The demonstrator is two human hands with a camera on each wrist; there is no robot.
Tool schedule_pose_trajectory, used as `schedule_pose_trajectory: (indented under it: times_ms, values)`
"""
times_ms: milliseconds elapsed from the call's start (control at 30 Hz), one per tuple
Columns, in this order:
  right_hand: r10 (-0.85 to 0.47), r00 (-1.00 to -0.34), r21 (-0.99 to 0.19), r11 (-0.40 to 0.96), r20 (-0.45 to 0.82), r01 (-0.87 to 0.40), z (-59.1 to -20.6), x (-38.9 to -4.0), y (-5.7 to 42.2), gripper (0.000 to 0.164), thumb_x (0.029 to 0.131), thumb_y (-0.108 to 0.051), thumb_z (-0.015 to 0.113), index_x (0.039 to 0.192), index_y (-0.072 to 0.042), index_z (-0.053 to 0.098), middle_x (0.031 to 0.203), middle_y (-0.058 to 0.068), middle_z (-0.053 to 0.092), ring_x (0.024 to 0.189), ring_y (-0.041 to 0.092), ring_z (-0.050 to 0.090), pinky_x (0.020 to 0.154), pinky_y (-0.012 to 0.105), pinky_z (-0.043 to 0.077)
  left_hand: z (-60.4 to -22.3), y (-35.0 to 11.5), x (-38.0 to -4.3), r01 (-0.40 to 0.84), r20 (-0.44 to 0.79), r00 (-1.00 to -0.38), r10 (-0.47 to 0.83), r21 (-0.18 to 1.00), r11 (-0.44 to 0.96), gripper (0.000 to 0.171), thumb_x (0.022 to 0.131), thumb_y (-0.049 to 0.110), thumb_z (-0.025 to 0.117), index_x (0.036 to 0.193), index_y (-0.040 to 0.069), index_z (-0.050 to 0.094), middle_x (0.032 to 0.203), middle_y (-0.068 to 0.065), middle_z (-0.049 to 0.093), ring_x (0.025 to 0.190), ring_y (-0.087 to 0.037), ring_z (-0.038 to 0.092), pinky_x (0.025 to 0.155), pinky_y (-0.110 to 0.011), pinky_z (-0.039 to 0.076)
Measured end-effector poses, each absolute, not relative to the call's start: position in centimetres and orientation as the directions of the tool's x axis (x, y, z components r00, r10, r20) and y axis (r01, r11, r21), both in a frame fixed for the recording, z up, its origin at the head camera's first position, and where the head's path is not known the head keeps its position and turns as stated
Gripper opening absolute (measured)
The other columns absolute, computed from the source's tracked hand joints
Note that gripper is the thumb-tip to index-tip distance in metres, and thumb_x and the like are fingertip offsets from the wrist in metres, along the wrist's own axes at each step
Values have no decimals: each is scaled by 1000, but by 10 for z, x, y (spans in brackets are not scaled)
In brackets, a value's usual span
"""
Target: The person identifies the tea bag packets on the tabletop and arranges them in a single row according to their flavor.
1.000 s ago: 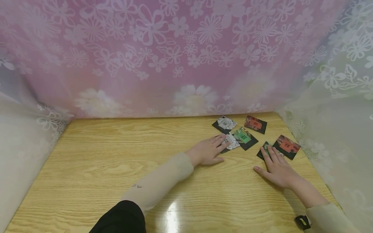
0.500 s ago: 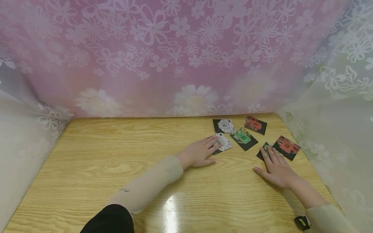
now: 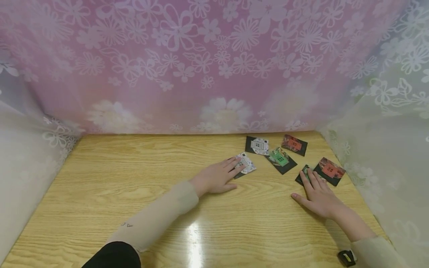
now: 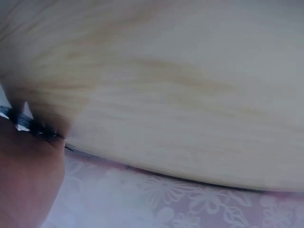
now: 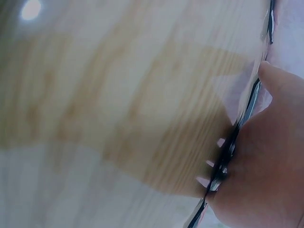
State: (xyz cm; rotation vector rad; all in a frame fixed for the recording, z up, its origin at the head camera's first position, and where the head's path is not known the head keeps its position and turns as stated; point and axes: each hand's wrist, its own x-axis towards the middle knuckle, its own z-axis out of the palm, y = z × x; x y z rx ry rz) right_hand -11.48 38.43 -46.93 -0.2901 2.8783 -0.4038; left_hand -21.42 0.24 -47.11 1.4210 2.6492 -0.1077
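Observation:
With fingers straight, my left hand point(image 3: 216, 176) lies on a flat square packet with a white floral pattern point(image 3: 247, 166). The fingers cover its left part. My right hand point(image 3: 320, 197) rests flat, fingers extended, over a green and black packet point(image 3: 301, 178), hiding most of it. Between the hands lies another green packet point(image 3: 280, 160), its upper left corner at a second white floral packet point(image 3: 258, 146). A red packet point(image 3: 330, 170) sits just right of my right fingertips. In the wrist views, the left hand point(image 4: 28, 175) and right hand point(image 5: 270, 152) appear low against the tabletop.
Another red packet point(image 3: 295, 144) lies near the back edge of the wooden table point(image 3: 134, 171). A pink floral curtain point(image 3: 151, 93) hangs along that edge, with pale cloth point(image 3: 395, 156) at the right side. A small black object point(image 3: 346, 257) is beside the right sleeve.
My left hand has slid left with the white floral packet beneath it, away from the green one. The other white packet has turned and straightened. My right hand stays in place.

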Motion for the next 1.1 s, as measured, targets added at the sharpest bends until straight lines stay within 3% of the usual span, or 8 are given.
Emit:
schedule_pose_trajectory:
  times_ms: [200, 633, 1100]
  values:
    - [-232, -963, -319, 931, -139, -178, -479, -116, 390, 101, 105, -55, 58, 170, 2, 6, 172, 40, 0, 157, 63, 0, 122, 83, 6, -473, -19, -215, 816, -145, -569, 810, 26, 578, 77, 113, 59, 32, 173, 19, 6, 181, -11, 0, 168, -27, 6, 138, -37, 14]
    - [-231, -959, -320, 932, -163, -170, -478, -116, 389, 101, 106, -57, 55, 170, 2, 3, 171, 41, -2, 158, 62, -3, 121, 84, 5, -471, -63, -215, 743, -155, -633, 758, 151, 652, 75, 113, 57, 33, 173, 20, 8, 181, -10, -1, 168, -27, 6, 138, -42, 18]
    - [-231, -960, -332, 928, -157, -169, -482, -117, 392, 101, 106, -57, 55, 170, 1, 3, 172, 40, -3, 158, 61, -4, 122, 83, 3, -474, -126, -214, 607, -107, -770, 629, 180, 774, 79, 112, 54, 41, 172, 11, 13, 179, -20, 7, 167, -37, 12, 136, -50, 22]
